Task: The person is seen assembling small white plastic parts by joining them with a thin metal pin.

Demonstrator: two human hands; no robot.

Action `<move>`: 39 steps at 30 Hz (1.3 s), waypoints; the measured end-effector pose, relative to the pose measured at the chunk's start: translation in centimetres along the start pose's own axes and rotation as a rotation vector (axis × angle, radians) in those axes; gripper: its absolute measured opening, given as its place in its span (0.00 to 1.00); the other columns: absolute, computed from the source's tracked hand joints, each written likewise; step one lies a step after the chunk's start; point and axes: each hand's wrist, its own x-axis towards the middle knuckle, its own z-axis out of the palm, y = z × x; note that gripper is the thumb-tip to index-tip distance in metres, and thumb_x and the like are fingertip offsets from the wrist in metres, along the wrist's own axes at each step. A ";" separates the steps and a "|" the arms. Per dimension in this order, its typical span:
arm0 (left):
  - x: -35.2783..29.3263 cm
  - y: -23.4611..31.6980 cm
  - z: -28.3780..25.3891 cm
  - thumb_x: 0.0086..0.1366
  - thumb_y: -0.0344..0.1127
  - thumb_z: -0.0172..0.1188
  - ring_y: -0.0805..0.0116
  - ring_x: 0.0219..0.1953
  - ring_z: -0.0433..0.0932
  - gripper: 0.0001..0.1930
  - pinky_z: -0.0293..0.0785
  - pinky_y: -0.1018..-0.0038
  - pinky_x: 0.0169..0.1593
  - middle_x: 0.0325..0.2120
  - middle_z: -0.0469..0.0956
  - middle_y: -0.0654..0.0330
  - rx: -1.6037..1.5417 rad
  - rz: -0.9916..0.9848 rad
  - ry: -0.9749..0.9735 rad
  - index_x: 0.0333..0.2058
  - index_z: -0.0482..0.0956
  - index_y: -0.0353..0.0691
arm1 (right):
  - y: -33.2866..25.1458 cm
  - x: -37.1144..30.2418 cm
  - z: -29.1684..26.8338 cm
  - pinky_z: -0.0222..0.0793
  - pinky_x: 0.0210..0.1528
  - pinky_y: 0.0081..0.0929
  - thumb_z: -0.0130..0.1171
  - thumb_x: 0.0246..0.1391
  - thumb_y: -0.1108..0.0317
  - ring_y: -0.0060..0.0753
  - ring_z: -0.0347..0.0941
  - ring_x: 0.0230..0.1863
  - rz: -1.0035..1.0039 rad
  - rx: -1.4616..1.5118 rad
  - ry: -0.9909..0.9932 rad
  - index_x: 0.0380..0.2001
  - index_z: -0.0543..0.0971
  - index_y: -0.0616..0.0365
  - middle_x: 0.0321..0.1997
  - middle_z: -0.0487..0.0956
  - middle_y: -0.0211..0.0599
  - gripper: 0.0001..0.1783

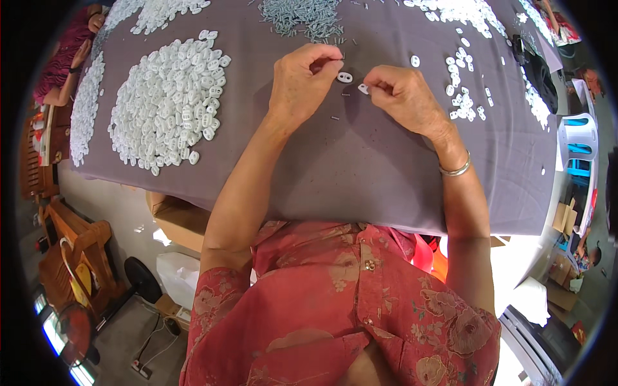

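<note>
My left hand (302,80) is closed in a pinch, with the end of what looks like a small grey pin showing at its fingertips. Facing it, my right hand (405,100) pinches a small white plastic piece (364,89), partly covered by the fingers. Between the hands a white oval piece with two holes (345,77) lies flat on the dark grey cloth. Just nearer to me are two loose grey pins, one pin (346,94) below the oval piece and another pin (335,118) closer to my body.
A large heap of white oval pieces (170,103) covers the table's left side. Small grey pins (302,18) are piled at the far middle. More white pieces (462,103) lie scattered at right. Another person's arm (64,83) reaches in at far left. A cardboard box (177,222) stands under the near edge.
</note>
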 end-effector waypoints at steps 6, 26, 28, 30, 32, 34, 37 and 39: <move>-0.4 1.1 0.2 0.57 0.26 0.58 0.78 0.30 0.76 0.09 0.73 0.80 0.35 0.30 0.80 0.63 -0.271 -0.088 -0.197 0.38 0.78 0.35 | 0.1 0.0 -0.5 0.59 0.24 0.18 0.52 0.53 0.73 0.13 0.60 0.22 0.079 0.183 -0.026 0.32 0.76 0.62 0.20 0.70 0.23 0.05; -0.1 1.1 0.1 0.57 0.25 0.59 0.79 0.26 0.71 0.15 0.68 0.82 0.29 0.25 0.76 0.64 -0.517 -0.170 -0.302 0.44 0.73 0.36 | 0.0 0.2 -1.0 0.60 0.24 0.12 0.57 0.54 0.70 0.10 0.62 0.23 0.191 0.513 -0.050 0.34 0.78 0.57 0.24 0.72 0.20 0.05; -0.1 1.3 0.0 0.57 0.25 0.60 0.77 0.25 0.70 0.17 0.67 0.80 0.29 0.24 0.74 0.63 -0.652 -0.275 -0.291 0.46 0.71 0.35 | 0.1 0.1 -1.1 0.60 0.24 0.11 0.57 0.54 0.70 0.09 0.62 0.24 0.140 0.532 -0.024 0.35 0.78 0.56 0.25 0.72 0.20 0.06; -0.2 1.5 0.2 0.57 0.25 0.60 0.77 0.24 0.70 0.18 0.67 0.79 0.29 0.23 0.74 0.63 -0.668 -0.271 -0.288 0.47 0.70 0.35 | 0.1 0.1 -1.2 0.61 0.23 0.11 0.59 0.54 0.70 0.09 0.64 0.23 0.113 0.607 -0.007 0.35 0.78 0.57 0.26 0.74 0.19 0.06; -0.3 1.5 0.4 0.56 0.26 0.60 0.76 0.24 0.70 0.19 0.67 0.79 0.29 0.23 0.74 0.63 -0.684 -0.270 -0.286 0.47 0.69 0.34 | 0.1 0.1 -0.9 0.61 0.23 0.11 0.59 0.54 0.70 0.10 0.64 0.23 0.117 0.610 0.004 0.35 0.78 0.57 0.26 0.74 0.20 0.05; -0.4 1.4 0.5 0.56 0.25 0.60 0.76 0.25 0.70 0.19 0.67 0.79 0.30 0.24 0.74 0.63 -0.684 -0.249 -0.278 0.48 0.69 0.35 | 0.2 0.1 -0.7 0.61 0.22 0.11 0.59 0.54 0.70 0.10 0.64 0.22 0.122 0.614 0.016 0.35 0.78 0.57 0.25 0.74 0.20 0.05; -0.3 1.1 0.5 0.55 0.24 0.61 0.78 0.24 0.71 0.19 0.69 0.81 0.27 0.25 0.76 0.62 -0.683 -0.206 -0.267 0.47 0.69 0.37 | 0.2 0.2 -0.5 0.62 0.21 0.12 0.59 0.54 0.69 0.10 0.64 0.20 0.121 0.606 0.042 0.34 0.79 0.58 0.24 0.75 0.23 0.05; -0.3 1.0 0.6 0.55 0.24 0.61 0.79 0.24 0.71 0.19 0.69 0.81 0.27 0.25 0.76 0.62 -0.680 -0.209 -0.250 0.46 0.70 0.37 | 0.0 0.3 -0.4 0.62 0.21 0.14 0.57 0.55 0.70 0.14 0.64 0.19 0.154 0.632 0.040 0.31 0.77 0.61 0.24 0.74 0.27 0.05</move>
